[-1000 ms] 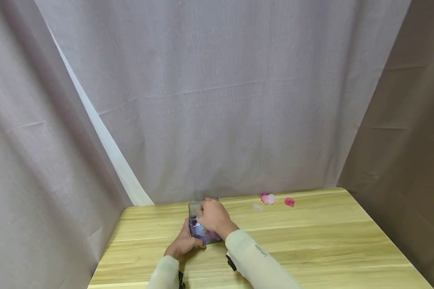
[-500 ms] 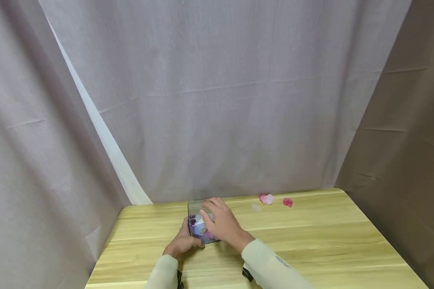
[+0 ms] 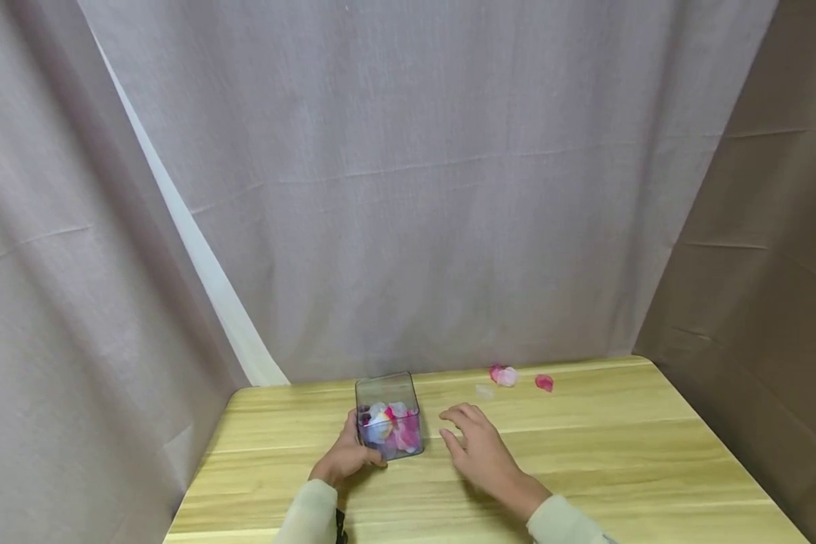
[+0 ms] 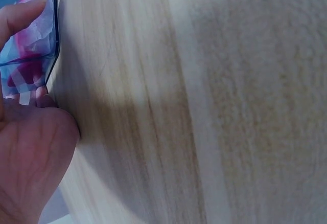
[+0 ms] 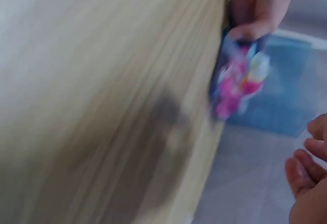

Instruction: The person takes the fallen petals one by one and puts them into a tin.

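Note:
A clear, dark-tinted plastic box (image 3: 418, 415) stands on the wooden table with pink, white and yellowish petals (image 3: 394, 425) heaped inside. My left hand (image 3: 345, 455) grips it at the near left corner, thumb along the front. In the left wrist view the left hand (image 4: 36, 157) has its thumb across the box's wall. Right of the box, my right hand (image 3: 484, 455) hovers above the table, apart from it, fingers loosely bent with nothing between them. The right wrist view catches part of the right hand (image 5: 309, 170) and a blurred box (image 5: 276, 96).
Toward the table's back edge lie a pink-and-white pair of petals (image 3: 505, 375), a deep pink petal (image 3: 545, 383) and a faint whitish petal (image 3: 484, 391). Grey curtains (image 3: 449, 189) hang behind and at both sides of the wooden table (image 3: 619, 453).
My right hand has come out from over the box's opening and moved right, uncovering the petals inside. The left hand and the box have stayed in place.

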Tool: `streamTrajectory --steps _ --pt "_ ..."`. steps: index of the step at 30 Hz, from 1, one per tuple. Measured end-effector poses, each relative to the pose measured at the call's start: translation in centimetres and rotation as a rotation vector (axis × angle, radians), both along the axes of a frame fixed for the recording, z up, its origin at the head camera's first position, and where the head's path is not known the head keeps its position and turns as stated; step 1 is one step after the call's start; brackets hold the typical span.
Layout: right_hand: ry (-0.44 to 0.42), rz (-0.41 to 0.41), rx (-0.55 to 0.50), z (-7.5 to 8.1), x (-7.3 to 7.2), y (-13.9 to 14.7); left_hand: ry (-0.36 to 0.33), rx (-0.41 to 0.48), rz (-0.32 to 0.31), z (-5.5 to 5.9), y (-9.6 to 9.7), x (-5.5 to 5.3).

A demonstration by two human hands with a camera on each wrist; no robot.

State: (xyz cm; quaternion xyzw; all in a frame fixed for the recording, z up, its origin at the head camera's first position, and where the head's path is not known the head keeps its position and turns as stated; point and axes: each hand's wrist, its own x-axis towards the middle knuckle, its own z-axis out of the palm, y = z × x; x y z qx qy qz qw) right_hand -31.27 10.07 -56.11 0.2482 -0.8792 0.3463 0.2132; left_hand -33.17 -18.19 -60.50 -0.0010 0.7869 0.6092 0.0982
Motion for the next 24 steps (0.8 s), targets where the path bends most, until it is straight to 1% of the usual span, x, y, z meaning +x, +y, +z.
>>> streamTrajectory --steps 3,6,9,11,13,15,20,24 --pt "-0.151 -0.038 0.033 -1.2 -1.7 1.2 -0.009 0.009 -0.001 -0.1 0.0 0.1" --pt "-0.247 -0.064 0.03 -2.5 -4.4 2.4 -0.003 0.009 -0.005 -0.2 0.0 0.0" --pt "-0.298 -0.097 0.043 -3.9 -7.2 3.9 0.002 -0.004 -0.004 -0.2 0.0 -0.2" --pt "-0.327 -0.118 0.077 -4.7 -8.6 4.8 -0.003 -0.007 -0.008 -0.2 0.0 -0.2" --pt "-0.339 -0.137 0.12 -5.3 -9.6 5.5 -0.008 -0.006 -0.014 -0.2 0.0 -0.3" --pt "-0.332 -0.15 0.155 -5.8 -10.3 5.9 -0.012 -0.003 -0.021 0.0 0.0 -0.4" --pt "-0.278 -0.163 0.212 -5.7 -11.2 5.8 -0.016 0.013 -0.021 0.1 -0.2 -0.3" --pt "-0.306 -0.17 0.201 -5.5 -11.4 5.6 -0.02 0.026 -0.02 -0.2 -0.4 -0.1"
